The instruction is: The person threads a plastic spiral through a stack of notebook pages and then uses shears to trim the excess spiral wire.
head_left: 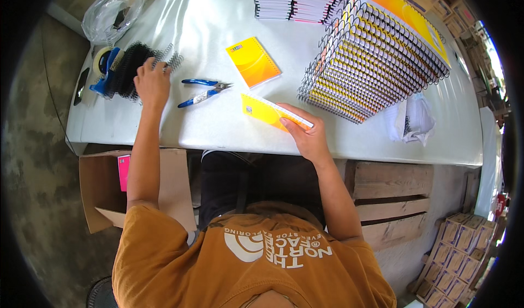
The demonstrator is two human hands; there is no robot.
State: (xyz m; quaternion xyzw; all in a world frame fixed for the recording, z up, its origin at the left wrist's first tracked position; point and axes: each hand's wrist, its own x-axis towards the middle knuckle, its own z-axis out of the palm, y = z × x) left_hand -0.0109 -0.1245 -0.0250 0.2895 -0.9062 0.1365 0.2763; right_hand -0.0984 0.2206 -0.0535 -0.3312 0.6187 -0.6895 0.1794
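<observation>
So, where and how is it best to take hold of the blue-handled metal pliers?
Probably around both blue handles, from the left: the blue-handled metal pliers lie with handles spread on the side nearer the left hand, and the metal tip points right.

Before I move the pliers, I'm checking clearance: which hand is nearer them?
Left. The left hand is just left of the pliers; the right hand is farther off, to their right.

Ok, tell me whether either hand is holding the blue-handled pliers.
No, the pliers lie on the table, apart from the left hand and the right hand.
</observation>
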